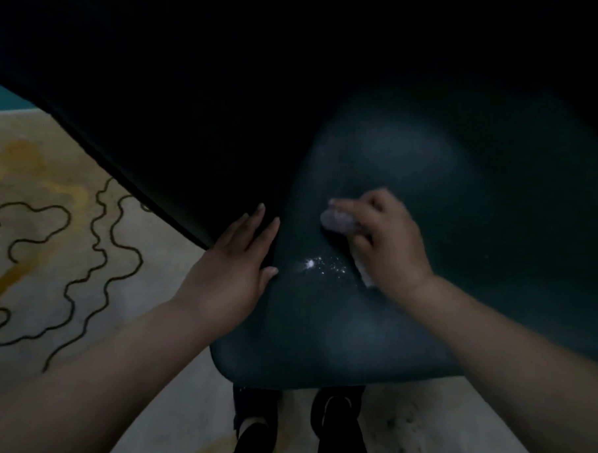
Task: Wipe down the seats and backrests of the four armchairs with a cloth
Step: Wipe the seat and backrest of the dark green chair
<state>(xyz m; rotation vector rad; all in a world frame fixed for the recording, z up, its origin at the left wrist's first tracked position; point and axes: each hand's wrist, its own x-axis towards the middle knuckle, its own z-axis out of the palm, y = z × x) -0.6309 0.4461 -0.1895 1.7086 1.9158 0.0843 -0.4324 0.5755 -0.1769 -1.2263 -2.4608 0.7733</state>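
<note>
At the seat's (319,347) near front edge nothing is being worked yet. Further in, the left hand (235,271) lies flat with straight fingers on the left edge, bracing the armchair. Just beyond the glinting specks (323,263) (crumbs or droplets, I cannot tell which), the right hand (386,243) grips the bunched cloth (337,221), pressed to the seat's middle. Better to draw those specks toward the front edge, then work back to the dark backrest (228,86).
</note>
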